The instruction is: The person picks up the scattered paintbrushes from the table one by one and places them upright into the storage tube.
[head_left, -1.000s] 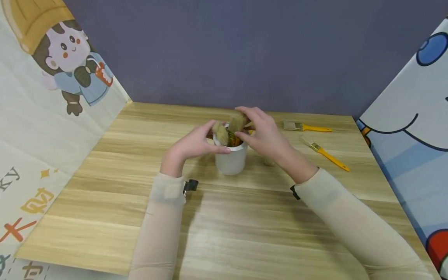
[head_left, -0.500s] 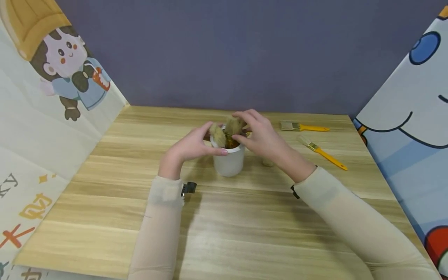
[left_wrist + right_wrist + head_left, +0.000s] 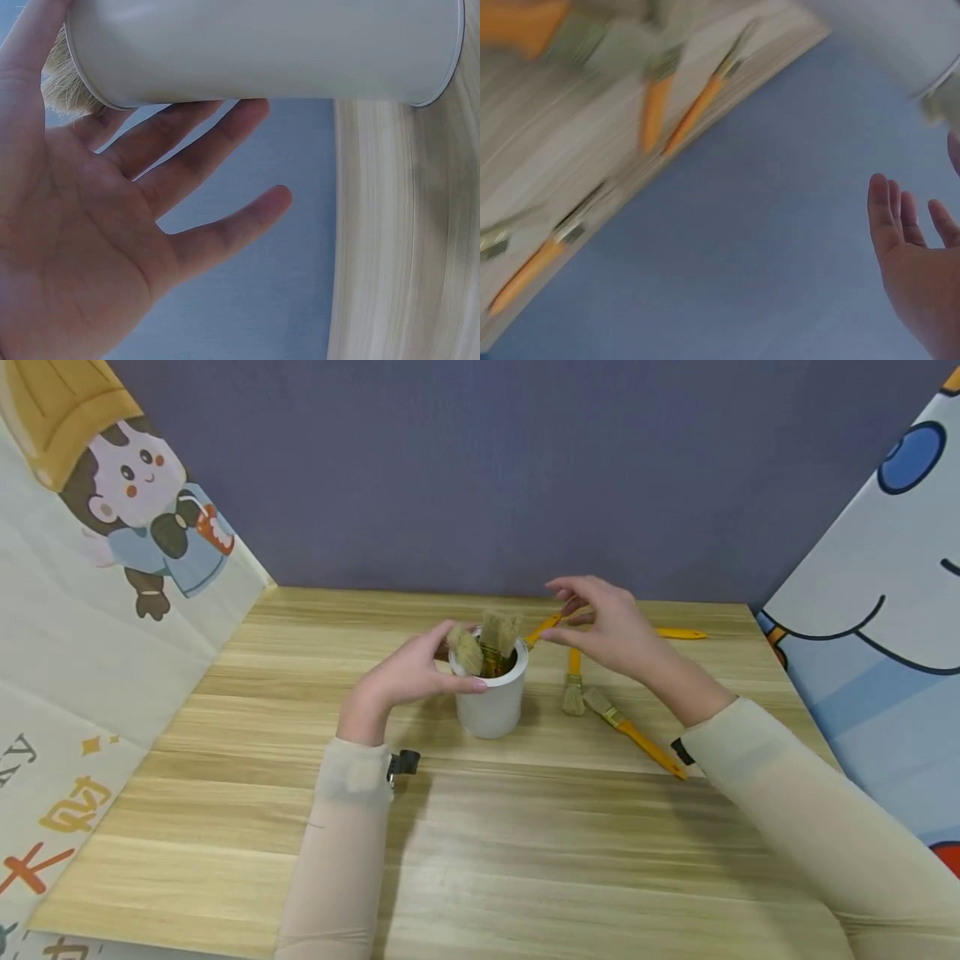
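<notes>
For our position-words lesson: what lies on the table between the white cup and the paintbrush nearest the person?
The head view shows another orange-handled paintbrush lying between the white cup and the nearest brush.

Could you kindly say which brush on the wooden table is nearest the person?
The pale-bristled, orange-handled brush, its handle tip just below the black strap on the beige right sleeve in the head view; other visible loose brushes end farther back.
</notes>
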`<action>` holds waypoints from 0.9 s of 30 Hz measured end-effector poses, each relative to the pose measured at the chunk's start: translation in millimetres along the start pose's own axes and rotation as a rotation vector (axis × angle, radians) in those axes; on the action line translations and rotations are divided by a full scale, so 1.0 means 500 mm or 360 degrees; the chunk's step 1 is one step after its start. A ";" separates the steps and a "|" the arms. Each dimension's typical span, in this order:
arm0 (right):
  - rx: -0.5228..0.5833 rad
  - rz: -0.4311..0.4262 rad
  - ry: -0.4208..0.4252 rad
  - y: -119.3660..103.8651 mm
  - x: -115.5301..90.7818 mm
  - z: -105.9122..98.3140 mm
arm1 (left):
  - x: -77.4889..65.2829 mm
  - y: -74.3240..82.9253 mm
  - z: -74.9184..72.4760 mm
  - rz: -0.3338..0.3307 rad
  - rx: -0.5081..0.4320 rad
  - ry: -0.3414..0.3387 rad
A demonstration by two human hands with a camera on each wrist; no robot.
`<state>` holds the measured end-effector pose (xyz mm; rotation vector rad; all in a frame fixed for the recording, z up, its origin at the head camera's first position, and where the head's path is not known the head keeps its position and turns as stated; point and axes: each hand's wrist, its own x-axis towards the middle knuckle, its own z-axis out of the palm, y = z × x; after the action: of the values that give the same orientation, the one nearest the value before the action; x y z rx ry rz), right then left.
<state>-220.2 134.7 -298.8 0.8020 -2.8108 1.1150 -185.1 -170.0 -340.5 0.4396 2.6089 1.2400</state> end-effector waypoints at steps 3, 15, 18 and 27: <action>-0.0018 0.0054 -0.0015 0.045 0.008 -0.035 | 0.008 0.003 0.002 -0.0021 -0.0010 0.0011; -0.0267 0.0289 -0.0140 0.266 0.024 -0.115 | 0.042 0.016 0.011 -0.0029 -0.0013 0.0064; -0.0300 0.0339 -0.0197 0.323 0.027 -0.126 | 0.051 0.016 0.014 -0.0032 -0.0015 0.0073; -0.0303 0.0465 -0.0420 0.452 0.034 -0.134 | 0.082 0.016 0.028 -0.0052 -0.0021 0.0097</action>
<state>-351.6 309.0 -389.2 0.5733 -3.2760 0.7954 -217.6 -140.7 -345.8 0.3606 2.6455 1.2785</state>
